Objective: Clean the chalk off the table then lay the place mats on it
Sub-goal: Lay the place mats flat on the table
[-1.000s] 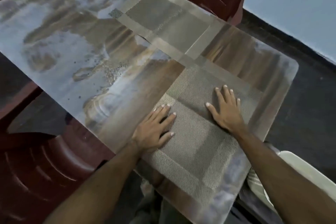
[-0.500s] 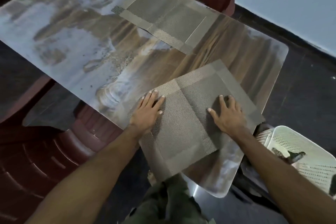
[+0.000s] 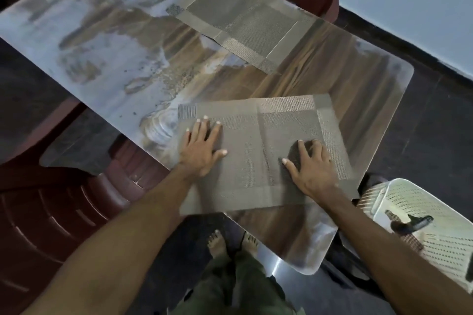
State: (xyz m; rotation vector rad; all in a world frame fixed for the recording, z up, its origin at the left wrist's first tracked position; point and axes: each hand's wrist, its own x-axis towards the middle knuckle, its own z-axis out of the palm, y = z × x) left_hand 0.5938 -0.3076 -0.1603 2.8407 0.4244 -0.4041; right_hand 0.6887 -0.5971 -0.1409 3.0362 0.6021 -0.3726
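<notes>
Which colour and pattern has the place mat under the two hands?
Grey-brown woven place mat with lighter border bands; the head view shows it best.

Subject: both forearms bare, no sleeves visible. Left hand, right hand: no rings. Olive-green trousers. Barefoot.

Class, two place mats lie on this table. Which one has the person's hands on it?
The near place mat, by the table's near edge: the left hand and right hand both rest on it. The far place mat lies untouched near the far edge.
</notes>
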